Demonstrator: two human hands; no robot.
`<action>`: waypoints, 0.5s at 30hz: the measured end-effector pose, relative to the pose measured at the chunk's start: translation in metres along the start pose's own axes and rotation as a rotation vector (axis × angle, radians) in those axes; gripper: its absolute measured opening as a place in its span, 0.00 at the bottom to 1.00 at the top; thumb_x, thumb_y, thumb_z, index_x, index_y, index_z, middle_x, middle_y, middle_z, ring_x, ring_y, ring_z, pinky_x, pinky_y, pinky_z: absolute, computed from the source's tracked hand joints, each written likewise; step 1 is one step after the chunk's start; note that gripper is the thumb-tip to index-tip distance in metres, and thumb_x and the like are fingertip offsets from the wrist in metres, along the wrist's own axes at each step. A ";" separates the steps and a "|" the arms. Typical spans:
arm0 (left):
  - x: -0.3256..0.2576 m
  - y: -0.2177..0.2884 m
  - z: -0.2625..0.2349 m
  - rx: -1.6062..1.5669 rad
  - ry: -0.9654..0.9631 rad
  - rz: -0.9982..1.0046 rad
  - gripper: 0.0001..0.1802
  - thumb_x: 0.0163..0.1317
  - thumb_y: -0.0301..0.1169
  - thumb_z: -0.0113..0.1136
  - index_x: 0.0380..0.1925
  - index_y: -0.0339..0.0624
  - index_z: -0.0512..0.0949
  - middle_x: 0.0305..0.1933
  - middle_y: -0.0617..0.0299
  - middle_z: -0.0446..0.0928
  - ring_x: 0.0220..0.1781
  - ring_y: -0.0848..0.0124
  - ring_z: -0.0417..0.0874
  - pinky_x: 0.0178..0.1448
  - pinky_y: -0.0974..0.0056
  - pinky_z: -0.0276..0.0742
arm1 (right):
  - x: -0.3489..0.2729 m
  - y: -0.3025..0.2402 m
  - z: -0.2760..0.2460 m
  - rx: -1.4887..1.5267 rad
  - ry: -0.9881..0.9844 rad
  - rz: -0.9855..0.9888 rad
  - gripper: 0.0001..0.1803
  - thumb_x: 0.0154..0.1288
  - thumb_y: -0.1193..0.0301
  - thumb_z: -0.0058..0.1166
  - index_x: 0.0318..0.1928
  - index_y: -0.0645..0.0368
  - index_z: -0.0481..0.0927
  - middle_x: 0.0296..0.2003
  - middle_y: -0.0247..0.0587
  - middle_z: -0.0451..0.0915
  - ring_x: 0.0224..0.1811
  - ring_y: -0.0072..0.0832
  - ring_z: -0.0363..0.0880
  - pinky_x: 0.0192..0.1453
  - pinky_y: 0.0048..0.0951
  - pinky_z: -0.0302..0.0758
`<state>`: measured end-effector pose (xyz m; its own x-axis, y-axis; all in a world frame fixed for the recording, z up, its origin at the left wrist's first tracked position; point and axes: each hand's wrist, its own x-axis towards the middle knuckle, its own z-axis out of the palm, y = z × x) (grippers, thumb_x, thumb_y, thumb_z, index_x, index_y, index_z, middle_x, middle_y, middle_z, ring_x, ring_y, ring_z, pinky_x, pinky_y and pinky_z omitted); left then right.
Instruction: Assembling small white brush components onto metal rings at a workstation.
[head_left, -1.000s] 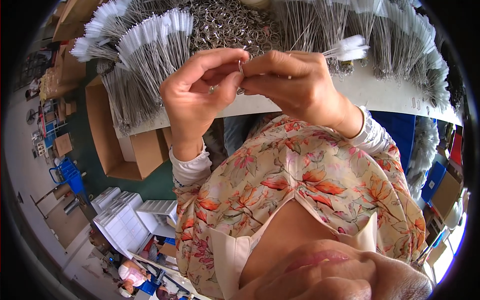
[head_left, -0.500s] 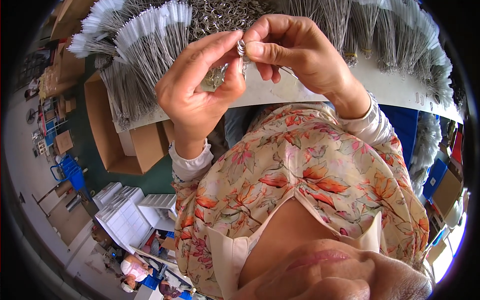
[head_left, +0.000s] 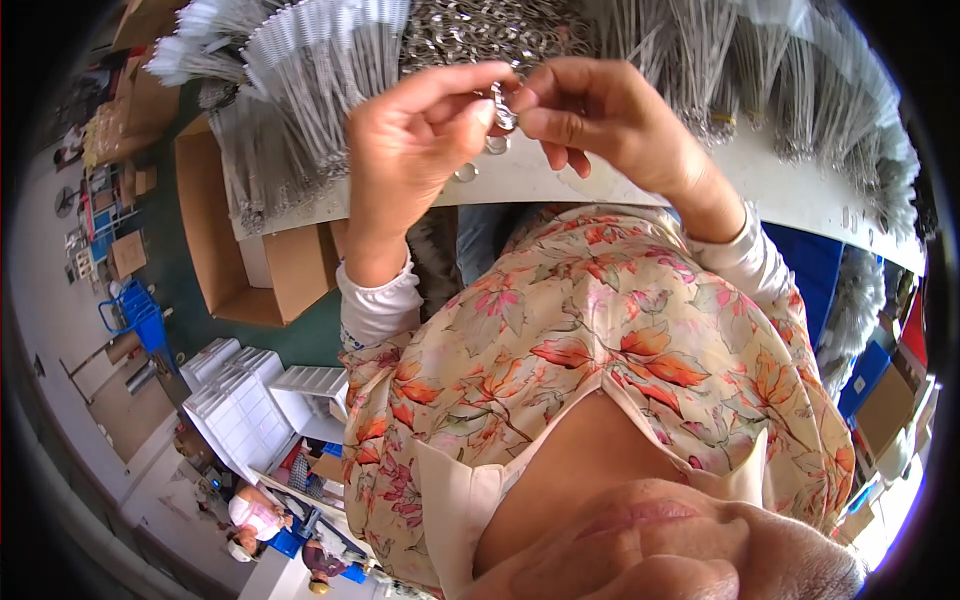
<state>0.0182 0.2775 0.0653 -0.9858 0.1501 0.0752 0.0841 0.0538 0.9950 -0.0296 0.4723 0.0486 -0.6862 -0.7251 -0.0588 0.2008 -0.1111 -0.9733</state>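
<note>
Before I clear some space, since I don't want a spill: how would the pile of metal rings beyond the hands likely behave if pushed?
The metal rings look shiny, so they may slide easily. Heaped loose, they would probably scatter rather than move together. Being open hoops, some might snag one another.

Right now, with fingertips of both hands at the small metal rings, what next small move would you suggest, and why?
Perhaps steady the metal rings with the left hand before adjusting with the right hand: fingertips crowd around them, partly hiding how they connect.
</note>
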 end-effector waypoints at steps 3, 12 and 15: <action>-0.003 -0.024 -0.010 0.199 0.047 -0.136 0.10 0.60 0.25 0.57 0.41 0.35 0.79 0.36 0.61 0.81 0.34 0.77 0.80 0.41 0.74 0.75 | -0.002 0.054 0.000 -0.709 0.181 -0.385 0.05 0.58 0.74 0.54 0.34 0.61 0.77 0.27 0.40 0.77 0.24 0.31 0.77 0.27 0.28 0.75; 0.037 -0.040 -0.123 1.048 0.547 -0.090 0.09 0.56 0.31 0.61 0.35 0.37 0.80 0.29 0.60 0.81 0.31 0.75 0.81 0.36 0.71 0.74 | -0.009 0.123 0.000 -1.338 0.140 -0.523 0.04 0.52 0.73 0.55 0.30 0.54 0.77 0.29 0.33 0.73 0.37 0.31 0.75 0.39 0.31 0.73; 0.044 -0.076 -0.145 1.194 0.452 -0.083 0.14 0.52 0.39 0.64 0.32 0.42 0.80 0.28 0.56 0.80 0.30 0.63 0.81 0.36 0.64 0.74 | -0.011 0.113 -0.008 -1.204 0.205 -0.546 0.05 0.51 0.72 0.57 0.31 0.54 0.78 0.29 0.33 0.74 0.35 0.30 0.76 0.36 0.30 0.74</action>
<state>-0.0528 0.1364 0.0023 -0.9360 -0.2310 0.2657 -0.1335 0.9312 0.3393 -0.0052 0.4732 -0.0621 -0.5935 -0.6538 0.4694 -0.7957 0.3890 -0.4642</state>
